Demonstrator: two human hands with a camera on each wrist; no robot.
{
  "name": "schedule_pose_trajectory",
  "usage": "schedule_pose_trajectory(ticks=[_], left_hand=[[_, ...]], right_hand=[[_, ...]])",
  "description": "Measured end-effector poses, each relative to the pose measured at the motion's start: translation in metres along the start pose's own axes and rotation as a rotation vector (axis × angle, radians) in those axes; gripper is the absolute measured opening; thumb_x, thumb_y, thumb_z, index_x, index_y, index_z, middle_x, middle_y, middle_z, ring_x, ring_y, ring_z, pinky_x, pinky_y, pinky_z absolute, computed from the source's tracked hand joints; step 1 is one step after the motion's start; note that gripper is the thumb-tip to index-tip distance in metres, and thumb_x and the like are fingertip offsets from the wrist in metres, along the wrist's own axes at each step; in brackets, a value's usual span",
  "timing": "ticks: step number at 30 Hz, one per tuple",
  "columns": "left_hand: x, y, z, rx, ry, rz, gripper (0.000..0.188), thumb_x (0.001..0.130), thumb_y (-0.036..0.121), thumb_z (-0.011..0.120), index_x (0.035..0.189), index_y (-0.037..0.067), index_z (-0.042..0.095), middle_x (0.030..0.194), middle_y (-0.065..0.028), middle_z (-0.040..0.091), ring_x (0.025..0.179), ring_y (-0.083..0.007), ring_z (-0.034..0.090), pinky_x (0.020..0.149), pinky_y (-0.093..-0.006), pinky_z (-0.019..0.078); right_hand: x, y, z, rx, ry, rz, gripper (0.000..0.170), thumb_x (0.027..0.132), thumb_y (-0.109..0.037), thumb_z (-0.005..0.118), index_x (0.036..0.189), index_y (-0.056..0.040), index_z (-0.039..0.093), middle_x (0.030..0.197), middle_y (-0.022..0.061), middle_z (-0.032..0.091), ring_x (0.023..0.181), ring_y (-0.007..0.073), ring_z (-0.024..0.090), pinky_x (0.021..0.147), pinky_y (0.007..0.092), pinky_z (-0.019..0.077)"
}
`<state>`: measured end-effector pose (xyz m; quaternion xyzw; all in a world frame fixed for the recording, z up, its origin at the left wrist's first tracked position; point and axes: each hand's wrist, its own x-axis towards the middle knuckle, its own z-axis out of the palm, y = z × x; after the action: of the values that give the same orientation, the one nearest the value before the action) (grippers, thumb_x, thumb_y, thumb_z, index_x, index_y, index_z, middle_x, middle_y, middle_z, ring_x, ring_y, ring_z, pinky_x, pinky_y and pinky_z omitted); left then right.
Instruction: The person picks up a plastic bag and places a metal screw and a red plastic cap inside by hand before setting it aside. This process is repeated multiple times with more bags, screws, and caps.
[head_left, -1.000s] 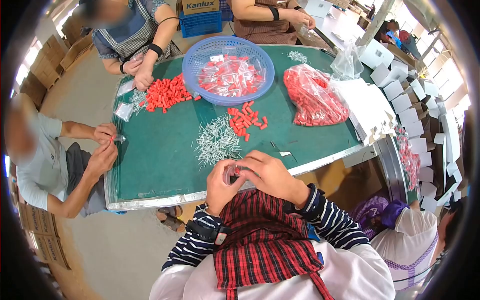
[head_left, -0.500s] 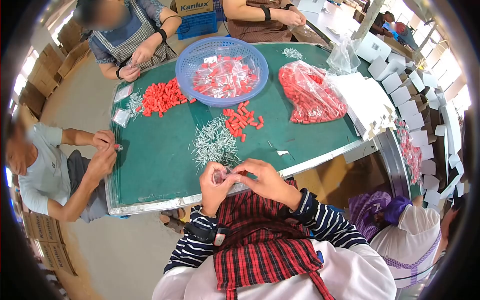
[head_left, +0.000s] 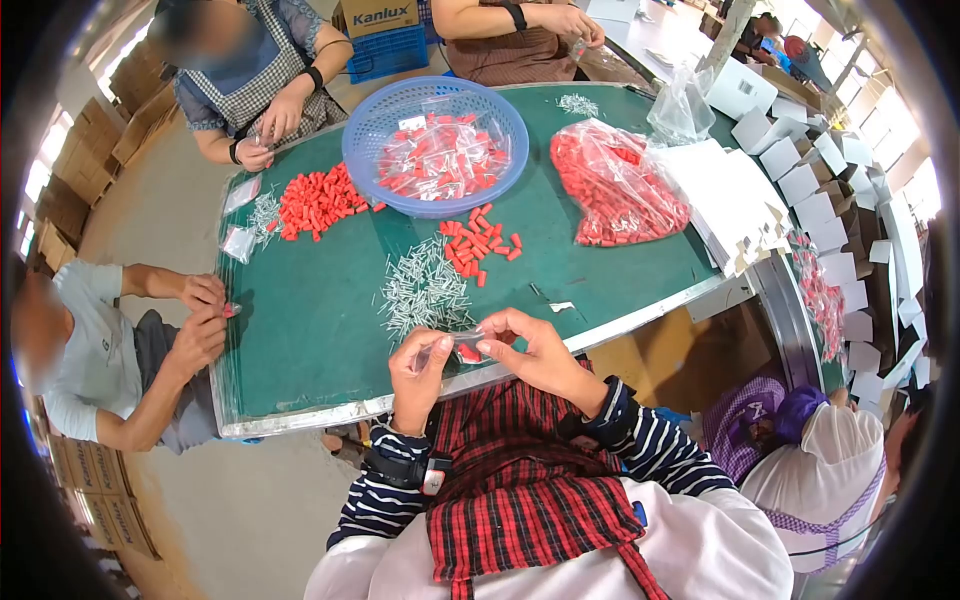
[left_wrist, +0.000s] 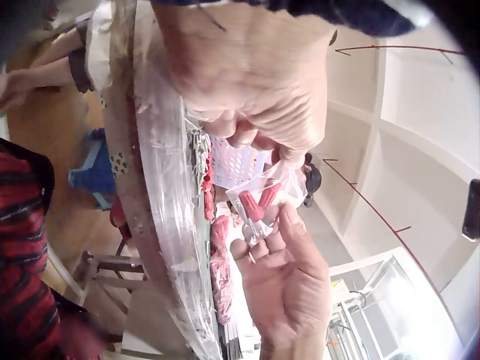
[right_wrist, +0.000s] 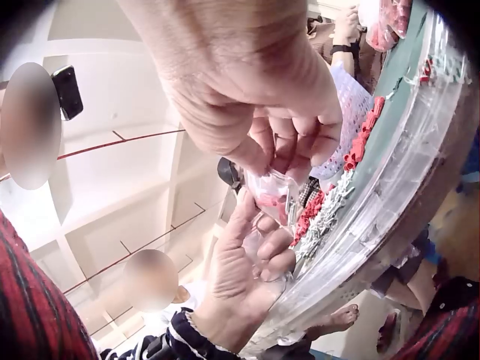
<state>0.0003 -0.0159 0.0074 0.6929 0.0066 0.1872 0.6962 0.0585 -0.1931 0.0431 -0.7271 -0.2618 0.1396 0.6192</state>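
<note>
A: Where are both hands working?

B: Just over the table's near edge (head_left: 310, 417). The left hand (head_left: 412, 384) is pinching one side of a small clear bag (left_wrist: 261, 182) between thumb and fingers. The right hand (head_left: 542, 357) is pinching the other side, its thumb and fingertips drawn close.

A: And what is the bag holding?

B: Red plugs (left_wrist: 251, 205), with something metallic beside them, too blurred to name.

A: What is helping the grip, would you say?

B: Gripping the film itself, I'd judge, with the plugs hanging below the fingertips, so nothing hard is getting caught in the pinch. Pulling gently and evenly is keeping the rim flat; tugging one side is risking a crease or a spill.

A: How is the room around them looking?

B: The screw pile (head_left: 425, 290) is lying just beyond the fingers, so reaching forward low is risking scattering it. Green tabletop (head_left: 300, 330) is showing to the left, and the checked apron (head_left: 530, 520) is sitting close behind the wrists.
</note>
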Motion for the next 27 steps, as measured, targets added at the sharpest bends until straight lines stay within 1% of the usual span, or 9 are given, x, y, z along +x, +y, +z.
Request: schedule_pose_trajectory(ticks=[5,9,11,13,17,19,23,26,27], left_hand=[[0.0010,0.0012,-0.0004,-0.002,-0.011,-0.019,0.014,0.090,0.013,0.063,0.087,-0.001,0.062,0.078,-0.0013,0.054,0.072,-0.0084,0.047,0.065,-0.0234,0.0379],[0.0019,0.0033,0.0022,-0.018,-0.007,0.001,0.009,0.085,0.007,0.067,0.089,0.000,0.064,0.078,-0.0014,0.055,0.073,-0.0089,0.048,0.066,-0.0235,0.0390],[0.0019,0.0066,0.0021,-0.004,-0.013,0.009,0.009,0.083,0.004,0.069,0.089,0.000,0.065,0.078,-0.0015,0.056,0.073,-0.0091,0.049,0.066,-0.0235,0.0394],[0.0019,0.0085,0.0013,-0.017,-0.024,-0.022,0.010,0.080,0.001,0.070,0.089,0.000,0.067,0.079,-0.0017,0.057,0.073,-0.0097,0.050,0.066,-0.0233,0.0399],[0.0026,0.0076,-0.0002,-0.023,-0.039,-0.037,0.007,0.081,0.002,0.069,0.087,0.000,0.067,0.079,-0.0020,0.057,0.074,-0.0099,0.050,0.066,-0.0230,0.0398],[0.0027,0.0075,-0.0008,0.001,-0.035,-0.067,0.006,0.081,0.002,0.069,0.087,-0.001,0.067,0.079,-0.0024,0.057,0.073,-0.0099,0.050,0.066,-0.0231,0.0400],[0.0023,0.0039,-0.0032,0.008,-0.033,-0.089,0.006,0.082,0.003,0.069,0.086,-0.001,0.067,0.080,-0.0024,0.056,0.074,-0.0099,0.051,0.067,-0.0233,0.0407],[0.0035,0.0054,-0.0017,-0.079,-0.048,-0.129,0.006,0.082,0.003,0.069,0.085,-0.002,0.067,0.080,-0.0020,0.056,0.076,-0.0093,0.053,0.067,-0.0226,0.0412],[0.0039,0.0071,-0.0011,-0.072,-0.086,-0.121,0.006,0.082,0.003,0.070,0.086,-0.001,0.067,0.080,-0.0016,0.056,0.073,-0.0084,0.052,0.065,-0.0224,0.0411]], right_hand=[[0.0021,-0.0036,0.0004,0.040,0.005,0.008,0.016,0.088,-0.014,0.065,0.098,-0.0014,0.065,0.089,0.0034,0.064,0.079,0.0092,0.055,0.073,0.0251,0.0460],[0.0032,0.0002,0.0004,0.047,0.024,0.005,0.016,0.089,-0.014,0.065,0.097,-0.0012,0.065,0.089,0.0037,0.063,0.078,0.0093,0.055,0.072,0.0251,0.0455],[0.0035,0.0007,0.0004,0.046,0.027,-0.003,0.016,0.089,-0.014,0.065,0.097,-0.0012,0.065,0.089,0.0038,0.063,0.077,0.0093,0.055,0.072,0.0251,0.0453],[0.0041,0.0000,0.0003,0.024,0.014,-0.012,0.015,0.089,-0.014,0.065,0.095,-0.0014,0.065,0.087,0.0044,0.063,0.077,0.0097,0.055,0.071,0.0252,0.0453],[0.0044,-0.0011,0.0016,-0.022,0.017,-0.035,0.013,0.089,-0.013,0.064,0.094,-0.0011,0.064,0.086,0.0052,0.062,0.076,0.0104,0.055,0.069,0.0255,0.0455],[0.0039,0.0007,0.0045,-0.065,0.051,-0.116,0.012,0.089,-0.012,0.063,0.093,-0.0007,0.064,0.084,0.0060,0.060,0.074,0.0115,0.055,0.067,0.0263,0.0455],[0.0058,0.0015,0.0072,-0.099,0.051,-0.137,0.010,0.089,-0.010,0.063,0.093,-0.0008,0.063,0.084,0.0066,0.060,0.073,0.0125,0.056,0.065,0.0269,0.0452],[0.0079,-0.0005,0.0044,-0.095,0.041,-0.122,0.010,0.089,-0.010,0.063,0.092,-0.0013,0.063,0.084,0.0068,0.060,0.073,0.0134,0.056,0.065,0.0271,0.0446],[0.0081,-0.0008,0.0034,-0.086,-0.001,-0.129,0.009,0.089,-0.010,0.063,0.092,-0.0012,0.063,0.084,0.0067,0.060,0.073,0.0134,0.055,0.064,0.0267,0.0444]])
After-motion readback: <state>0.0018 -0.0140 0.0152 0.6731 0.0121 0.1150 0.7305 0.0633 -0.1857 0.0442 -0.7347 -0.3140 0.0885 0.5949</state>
